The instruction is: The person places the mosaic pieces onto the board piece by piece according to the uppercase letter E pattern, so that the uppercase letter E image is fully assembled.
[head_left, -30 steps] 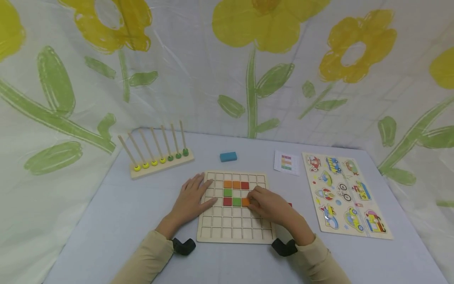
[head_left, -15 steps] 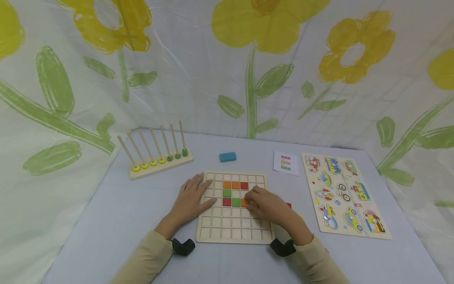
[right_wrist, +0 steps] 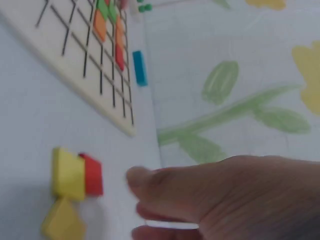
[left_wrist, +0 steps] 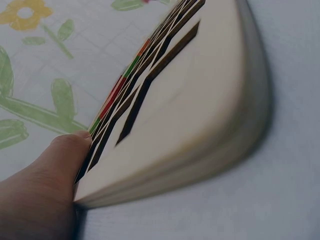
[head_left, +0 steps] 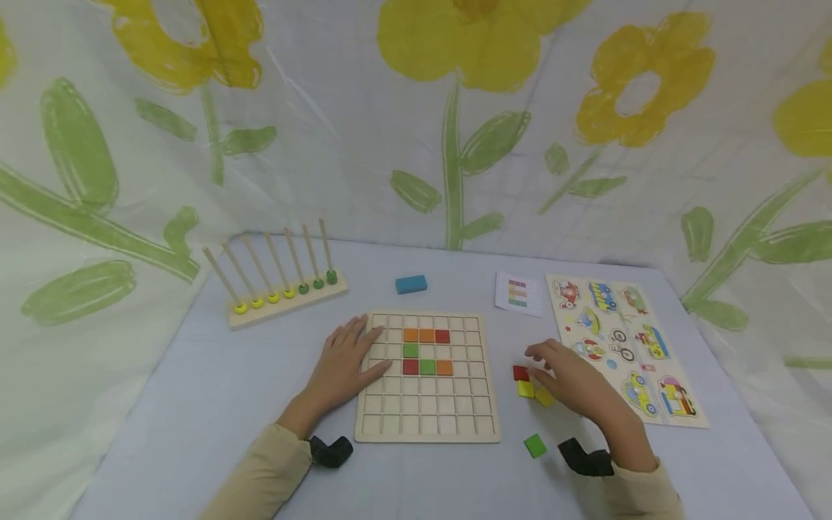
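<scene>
A wooden grid board [head_left: 425, 404] lies mid-table, with orange, red and green square tiles set in some of its cells. My left hand [head_left: 344, 361] rests on the board's left edge, fingers spread; in the left wrist view its thumb [left_wrist: 65, 152] lies at the rim. To the right of the board, my right hand [head_left: 572, 375] hovers with relaxed fingers and holds nothing. Close by its fingertips lie a red tile [head_left: 521, 373], a yellow tile [head_left: 526, 388] and a second yellow tile [head_left: 543, 396]. Nearer the front is a loose green tile [head_left: 536, 445].
Behind the board sits a blue block [head_left: 411, 284]. A pattern card [head_left: 518, 294] lies back right, beside a vehicle peg puzzle [head_left: 611, 332]. At the back left stands a rack of wooden rods [head_left: 289, 300] with yellow and green beads. A flowered cloth [head_left: 364, 180] hangs behind the table.
My right hand has let go of the orange tile, now in a board cell, and moved right to the loose tiles. The left hand has stayed on the board. The head view shifted slightly.
</scene>
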Demonstrator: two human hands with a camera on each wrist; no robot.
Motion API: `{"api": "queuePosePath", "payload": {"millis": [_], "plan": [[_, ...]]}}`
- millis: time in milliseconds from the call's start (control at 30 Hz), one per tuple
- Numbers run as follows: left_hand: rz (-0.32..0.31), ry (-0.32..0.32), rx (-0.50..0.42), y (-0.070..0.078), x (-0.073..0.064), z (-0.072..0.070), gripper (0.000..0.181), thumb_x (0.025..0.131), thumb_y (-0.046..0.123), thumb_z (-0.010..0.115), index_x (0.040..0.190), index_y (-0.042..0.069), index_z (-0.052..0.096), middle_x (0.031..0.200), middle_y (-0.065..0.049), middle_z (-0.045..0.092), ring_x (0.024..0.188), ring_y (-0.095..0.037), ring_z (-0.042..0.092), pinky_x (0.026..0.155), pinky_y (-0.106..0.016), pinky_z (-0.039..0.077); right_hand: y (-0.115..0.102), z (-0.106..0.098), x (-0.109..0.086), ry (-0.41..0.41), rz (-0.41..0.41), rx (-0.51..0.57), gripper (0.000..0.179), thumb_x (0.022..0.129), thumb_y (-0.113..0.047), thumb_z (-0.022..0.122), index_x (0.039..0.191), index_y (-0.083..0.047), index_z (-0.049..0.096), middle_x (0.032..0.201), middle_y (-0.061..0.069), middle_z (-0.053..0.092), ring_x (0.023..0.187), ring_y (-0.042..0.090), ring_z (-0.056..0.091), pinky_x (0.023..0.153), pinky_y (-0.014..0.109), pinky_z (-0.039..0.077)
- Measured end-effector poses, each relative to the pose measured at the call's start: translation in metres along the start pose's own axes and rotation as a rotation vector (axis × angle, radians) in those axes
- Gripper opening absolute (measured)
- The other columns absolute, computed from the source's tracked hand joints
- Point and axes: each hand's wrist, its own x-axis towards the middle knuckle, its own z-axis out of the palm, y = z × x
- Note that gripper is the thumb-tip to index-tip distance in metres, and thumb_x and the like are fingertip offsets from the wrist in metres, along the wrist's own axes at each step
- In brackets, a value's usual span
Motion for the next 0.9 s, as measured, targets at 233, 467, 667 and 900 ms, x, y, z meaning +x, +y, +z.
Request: {"api": "queuePosePath", "payload": {"millis": [233, 467, 667, 900], "plan": [[-0.025, -0.029, -0.001, -0.003, 0.0, -0.001, 0.069, 0.091, 0.058, 0.052, 0.145, 0.016, 0.042, 0.155, -0.014, 0.029, 0.144, -0.031, 0.021, 0.115, -0.053, 0.017, 0.016, 0.011, -0.022, -0.062, 0.036, 0.002, 0.027, 0.087, -0.012, 0.069, 0.114, -0.017, 0.065, 0.112, -0.002, 0.06, 0.102, 0.019, 0.058, 0.088, 0.042, 0.052], [-0.018, -0.026, -0.009, -0.003, 0.0, 0.0, 0.068, 0.091, 0.055, 0.054, 0.145, 0.015, 0.042, 0.154, -0.016, 0.03, 0.144, -0.033, 0.023, 0.114, -0.054, 0.018, 0.023, 0.021, -0.027, -0.026, 0.077, 0.015, 0.024, 0.083, -0.02, 0.075, 0.104, -0.019, 0.066, 0.103, -0.006, 0.061, 0.095, 0.014, 0.056, 0.087, 0.039, 0.052], [-0.02, -0.027, -0.012, -0.001, -0.001, 0.0, 0.069, 0.091, 0.056, 0.054, 0.145, 0.015, 0.042, 0.154, -0.015, 0.03, 0.144, -0.032, 0.023, 0.115, -0.054, 0.018, 0.024, 0.024, -0.031, -0.003, 0.056, 0.023, 0.027, 0.083, -0.016, 0.074, 0.108, -0.02, 0.064, 0.107, -0.008, 0.06, 0.098, 0.014, 0.056, 0.087, 0.038, 0.052], [-0.014, -0.015, -0.009, -0.001, -0.001, 0.002, 0.069, 0.09, 0.056, 0.055, 0.145, 0.015, 0.043, 0.154, -0.015, 0.03, 0.144, -0.032, 0.023, 0.114, -0.054, 0.018, 0.024, 0.026, -0.035, 0.014, 0.024, 0.016, 0.028, 0.084, -0.008, 0.072, 0.108, -0.019, 0.064, 0.104, -0.011, 0.059, 0.092, 0.01, 0.054, 0.083, 0.032, 0.052]]}}
